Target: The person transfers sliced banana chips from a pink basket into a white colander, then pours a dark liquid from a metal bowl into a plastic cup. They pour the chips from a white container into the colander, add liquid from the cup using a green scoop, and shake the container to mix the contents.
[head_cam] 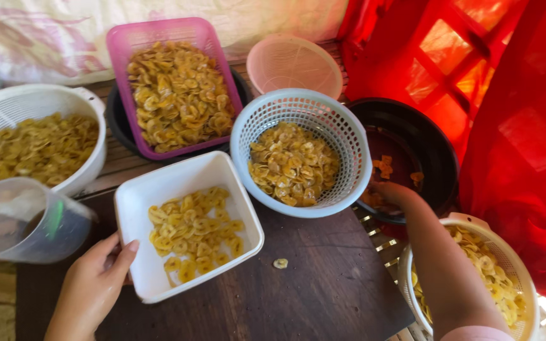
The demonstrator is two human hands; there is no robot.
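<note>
My left hand (93,284) grips the near left corner of a white square tray (145,278), thumb on its rim. The tray holds a loose layer of yellow banana chips (194,230). My right hand (394,192) reaches into a black basin (428,142) that has a few chips at its bottom. Its fingers are hidden behind the rim of a pale blue round basket (344,136) of chips, so I cannot see whether they hold anything. One loose chip (280,263) lies on the dark wooden board (330,290).
A pink rectangular basket (120,47) and a white colander (30,101) stand at the back left, both full of chips. A clear plastic jug (26,221) sits at the left, an empty pink colander (293,63) at the back, another white chip basket (507,256) under my right forearm, and red plastic (519,126) to the right.
</note>
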